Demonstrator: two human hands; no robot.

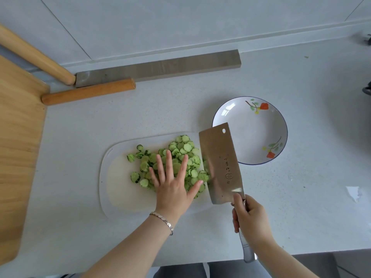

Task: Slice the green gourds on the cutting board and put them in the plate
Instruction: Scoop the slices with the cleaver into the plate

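Observation:
Several green gourd slices (181, 149) lie in a heap on the white cutting board (120, 189). My left hand (173, 183) lies flat on the heap, fingers straight and spread. My right hand (250, 216) grips the steel handle of a cleaver (219, 163), whose broad blade stands tilted on the board against the right side of the heap. A white plate (251, 135) with painted orange flowers and a blue rim sits just right of the blade and holds nothing.
A wooden board (18, 149) fills the left side. Two wooden rolling pins (88, 91) and a grey bar (160, 67) lie at the back by the wall. The counter's front edge runs below my wrists.

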